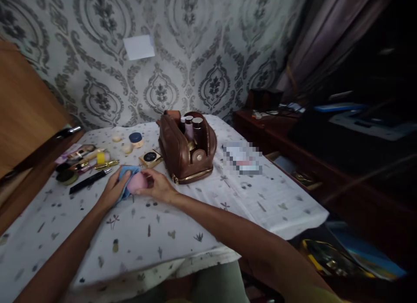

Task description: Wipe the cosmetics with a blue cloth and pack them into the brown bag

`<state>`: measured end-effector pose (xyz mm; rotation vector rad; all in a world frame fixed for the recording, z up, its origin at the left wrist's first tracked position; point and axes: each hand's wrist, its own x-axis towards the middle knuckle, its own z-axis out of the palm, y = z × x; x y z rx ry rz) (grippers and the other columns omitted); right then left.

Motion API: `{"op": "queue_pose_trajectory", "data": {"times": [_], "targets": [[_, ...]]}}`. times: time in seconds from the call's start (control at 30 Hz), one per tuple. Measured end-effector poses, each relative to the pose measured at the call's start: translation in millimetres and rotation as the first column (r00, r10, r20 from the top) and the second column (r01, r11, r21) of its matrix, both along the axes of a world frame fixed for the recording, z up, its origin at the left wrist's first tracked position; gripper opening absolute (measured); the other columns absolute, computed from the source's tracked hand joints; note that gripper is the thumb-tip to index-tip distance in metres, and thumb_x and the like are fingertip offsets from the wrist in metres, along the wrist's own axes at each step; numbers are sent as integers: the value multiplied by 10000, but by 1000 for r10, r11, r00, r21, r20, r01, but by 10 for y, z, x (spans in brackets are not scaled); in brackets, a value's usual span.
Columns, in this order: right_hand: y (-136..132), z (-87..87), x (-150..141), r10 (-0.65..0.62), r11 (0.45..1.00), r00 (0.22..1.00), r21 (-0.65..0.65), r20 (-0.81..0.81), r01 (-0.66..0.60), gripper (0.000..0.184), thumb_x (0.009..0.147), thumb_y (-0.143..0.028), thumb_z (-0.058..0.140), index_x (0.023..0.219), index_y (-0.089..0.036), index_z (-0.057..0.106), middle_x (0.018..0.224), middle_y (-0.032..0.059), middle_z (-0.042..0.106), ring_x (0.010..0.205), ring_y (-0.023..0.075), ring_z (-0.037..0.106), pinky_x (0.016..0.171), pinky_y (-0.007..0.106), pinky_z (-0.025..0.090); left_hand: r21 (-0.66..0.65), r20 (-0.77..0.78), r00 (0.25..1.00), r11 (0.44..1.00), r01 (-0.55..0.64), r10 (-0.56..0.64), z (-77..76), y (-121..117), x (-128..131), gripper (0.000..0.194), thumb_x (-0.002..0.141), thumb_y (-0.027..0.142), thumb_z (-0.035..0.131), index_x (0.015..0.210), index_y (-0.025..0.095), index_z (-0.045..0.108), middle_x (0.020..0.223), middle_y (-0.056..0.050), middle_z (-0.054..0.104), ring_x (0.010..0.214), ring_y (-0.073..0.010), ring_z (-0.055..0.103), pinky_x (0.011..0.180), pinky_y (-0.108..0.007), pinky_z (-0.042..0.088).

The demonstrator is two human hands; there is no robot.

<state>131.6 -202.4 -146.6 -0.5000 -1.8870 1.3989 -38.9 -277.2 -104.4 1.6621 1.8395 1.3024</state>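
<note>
My left hand (112,188) is closed around a folded blue cloth (124,171), which it presses against a smooth, pink, rounded object (137,183). On the other side, the fingers of my right hand (160,186) grip that same pink object; its exact kind I cannot make out. Just right of my hands stands a brown toiletry bag (198,174), unzipped at the top, with several bottles (197,127) upright inside. Close behind my hands lies a gold-edged box with a black round top (150,157).
Left of my hands lie a long black case (89,182), a yellow-capped item (103,158) and other cosmetics. A blue-lidded jar (136,139) stands farther back. A blurred flat object (243,157) lies right of the bag on the patterned tablecloth (182,216). Dark red furniture (280,146) borders the right.
</note>
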Motion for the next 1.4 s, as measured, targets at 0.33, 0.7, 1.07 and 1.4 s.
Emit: {"op": "queue_pose_trajectory", "data": {"times": [0.33,0.7,1.07,1.4], "targets": [[21,-13,-30,-10,991,1000,-133,-8,9,721,577,-411,897,1207,-179,632,1045,48,665,864,160,627,748,286,542,-57,130,984,989,133,-124,41,-40,11,493,803,666,599,936,192,622,874,-15,619,818,-183,552,767,-274,474],[34,-8,-37,-11,988,1000,-153,-17,8,757,549,-388,903,1217,-175,616,1071,49,644,899,164,615,777,299,543,-62,151,980,988,140,-130,50,-36,24,485,824,653,597,971,190,616,883,-13,618,817,-170,562,775,-269,481],[-11,39,26,18,997,999,72,-36,-15,653,641,-255,852,1239,-187,600,1196,101,636,1092,241,606,924,378,508,-29,100,990,994,108,-105,6,-22,-2,386,840,564,613,867,179,605,790,-1,583,756,-164,535,707,-257,464],[9,80,32,-50,999,999,-4,14,50,683,600,-415,885,1188,-186,623,1101,79,669,971,213,628,857,361,516,-43,25,991,990,131,-130,12,-52,1,378,910,527,530,993,172,629,892,-24,642,834,-188,575,799,-296,481]]}}
